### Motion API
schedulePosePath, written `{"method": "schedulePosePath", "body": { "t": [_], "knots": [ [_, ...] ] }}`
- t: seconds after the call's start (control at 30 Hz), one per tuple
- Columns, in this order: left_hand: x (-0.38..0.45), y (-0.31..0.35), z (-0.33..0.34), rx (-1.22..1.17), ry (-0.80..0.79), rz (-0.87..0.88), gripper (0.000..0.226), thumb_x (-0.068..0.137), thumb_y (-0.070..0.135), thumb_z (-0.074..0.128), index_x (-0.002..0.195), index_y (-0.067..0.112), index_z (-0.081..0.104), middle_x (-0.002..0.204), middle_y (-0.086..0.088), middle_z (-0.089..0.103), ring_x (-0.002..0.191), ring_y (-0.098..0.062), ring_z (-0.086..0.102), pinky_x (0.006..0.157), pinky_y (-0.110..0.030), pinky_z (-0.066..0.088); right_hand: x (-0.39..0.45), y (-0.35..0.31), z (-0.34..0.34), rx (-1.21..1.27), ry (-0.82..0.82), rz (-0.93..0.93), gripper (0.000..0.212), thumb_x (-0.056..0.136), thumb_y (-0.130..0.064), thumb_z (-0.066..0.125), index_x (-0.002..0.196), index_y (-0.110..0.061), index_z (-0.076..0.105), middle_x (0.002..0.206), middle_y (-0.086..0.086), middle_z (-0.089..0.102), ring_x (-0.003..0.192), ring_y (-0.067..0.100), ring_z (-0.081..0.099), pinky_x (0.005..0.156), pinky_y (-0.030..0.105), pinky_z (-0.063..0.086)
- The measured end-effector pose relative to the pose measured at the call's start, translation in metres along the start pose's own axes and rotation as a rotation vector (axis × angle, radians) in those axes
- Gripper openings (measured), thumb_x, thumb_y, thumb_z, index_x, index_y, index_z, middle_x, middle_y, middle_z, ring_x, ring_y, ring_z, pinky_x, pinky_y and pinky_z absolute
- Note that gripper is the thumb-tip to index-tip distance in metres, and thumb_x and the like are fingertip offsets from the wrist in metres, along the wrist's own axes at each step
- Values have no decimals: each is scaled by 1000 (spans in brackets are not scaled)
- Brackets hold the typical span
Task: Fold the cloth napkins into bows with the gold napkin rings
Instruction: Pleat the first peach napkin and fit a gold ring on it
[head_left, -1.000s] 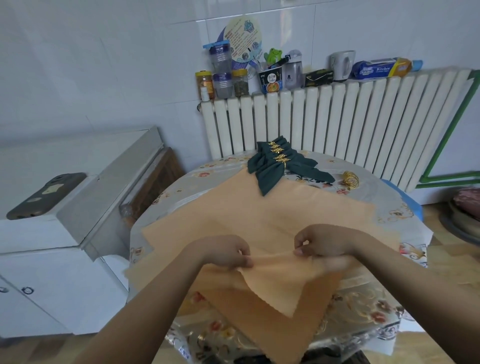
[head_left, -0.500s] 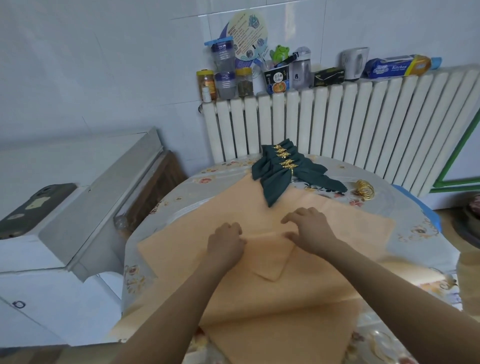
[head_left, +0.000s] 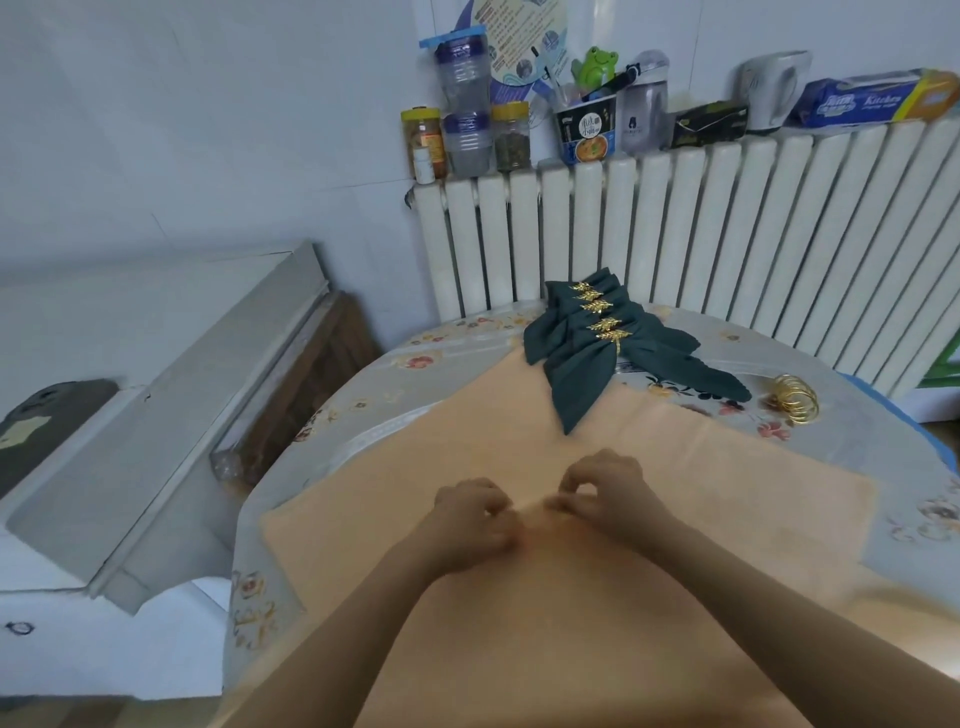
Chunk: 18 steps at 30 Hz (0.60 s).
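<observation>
- At the middle of the round worktop (head_left: 363, 415) with its floral plastic cover, the peach-orange square cloth napkin (head_left: 727, 493) lay spread flat, one corner pointing away toward the white ribbed radiator (head_left: 727, 234) and its long diagonal running left to right.
- The left hand (head_left: 470, 519) and the right hand (head_left: 605, 493) sat side by side on the napkin's centre, almost touching, fingers curled and apparently pinching the cloth between them; blur made the exact grip hard to read.
- The cloth reached about equally far to either side of the hands, so neither hand was the nearer to its work; gathering the centre looked like the step in hand.
- Well beyond the hands, the finished dark green cloth napkin bows (head_left: 597, 353) lay stacked, each cinched by a gold leaf ring.
- The loose gold wire napkin rings (head_left: 795, 400) lay at far right, nearer the right hand, which I judged would fetch one.
</observation>
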<state>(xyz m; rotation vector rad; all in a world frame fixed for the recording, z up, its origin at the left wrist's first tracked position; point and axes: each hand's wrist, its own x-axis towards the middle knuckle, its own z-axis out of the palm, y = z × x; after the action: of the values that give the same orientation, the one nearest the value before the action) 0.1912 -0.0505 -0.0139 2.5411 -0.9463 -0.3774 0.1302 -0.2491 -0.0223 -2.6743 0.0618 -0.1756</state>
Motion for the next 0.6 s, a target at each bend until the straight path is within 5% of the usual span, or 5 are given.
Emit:
{"method": "schedulePosePath", "body": {
  "t": [0.1, 0.17, 0.3, 0.4, 0.6],
  "knots": [
    [28, -5, -6, -118, 223, -165, 20, 88, 32, 59, 72, 20, 61, 87, 1, 56, 92, -22, 55, 83, -34, 41, 29, -3, -5, 101, 195, 102, 39, 92, -54, 41, 82, -23, 62, 88, -6, 64, 93, 17, 53, 84, 32, 27],
    [44, -7, -6, -92, 272, -266, 23, 87, 35, 59, 68, 23, 55, 85, 4, 51, 92, -22, 53, 80, -34, 38, 42, 0, -2, 75, 181, 194, 50, 90, -61, 29, 92, -23, 61, 88, -8, 61, 93, 18, 55, 85, 34, 29],
    [74, -16, 3, 6, 351, -395, 21, 90, 36, 54, 96, 17, 63, 111, -2, 52, 108, -23, 48, 88, -35, 34, 59, 19, 10, -91, 91, 361, 32, 88, -36, 47, 116, -22, 53, 109, -1, 59, 107, 21, 48, 94, 36, 30],
    [88, -22, 7, 48, 347, -380, 32, 92, 35, 51, 116, 14, 55, 124, -5, 47, 117, -24, 41, 94, -35, 35, 61, 32, 19, -179, 150, 422, 30, 88, -33, 46, 115, -23, 53, 119, 0, 52, 111, 21, 42, 92, 33, 32],
    [103, -28, 6, -30, 320, -316, 28, 91, 32, 55, 110, 13, 55, 114, -5, 49, 107, -22, 47, 86, -34, 43, 66, 39, 31, -234, 245, 315, 25, 93, -36, 49, 101, -15, 60, 109, 4, 57, 102, 24, 47, 79, 32, 38]
  ]
}}
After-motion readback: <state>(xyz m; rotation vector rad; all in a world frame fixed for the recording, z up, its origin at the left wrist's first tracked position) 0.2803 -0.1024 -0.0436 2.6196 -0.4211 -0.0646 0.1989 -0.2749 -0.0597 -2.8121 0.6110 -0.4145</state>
